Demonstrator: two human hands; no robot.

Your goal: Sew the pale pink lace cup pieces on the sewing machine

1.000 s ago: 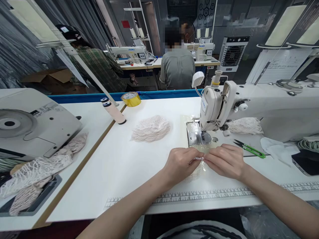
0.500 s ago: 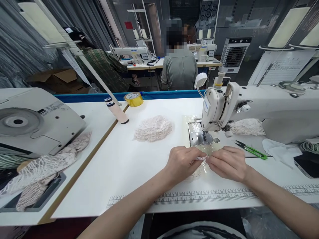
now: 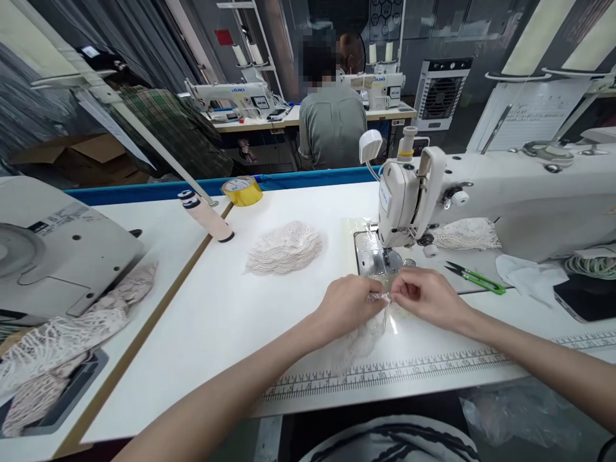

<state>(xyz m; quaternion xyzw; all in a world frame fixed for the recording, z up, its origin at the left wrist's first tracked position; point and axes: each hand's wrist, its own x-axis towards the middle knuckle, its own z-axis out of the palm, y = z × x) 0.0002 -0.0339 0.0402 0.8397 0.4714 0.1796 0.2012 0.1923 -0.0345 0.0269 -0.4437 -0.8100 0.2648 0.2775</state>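
We have a small lace piece (image 3: 366,327) on the worktop (image 3: 231,321), just in front of the sewing machine (image 3: 409,199). Our left hand (image 3: 347,305) and right hand (image 3: 422,296) meet over its top edge, and the fingers of both pinch that edge between them — the rest of the lace trails down toward the printed ruler (image 3: 409,369). We judge this to be the lining-up step, the edge being folded or matched before stitching. The next move calls for a steady pinch and a short slide toward the needle plate (image 3: 370,253) — keeping the edge flat. The green snips (image 3: 474,278) lie near our right hand.
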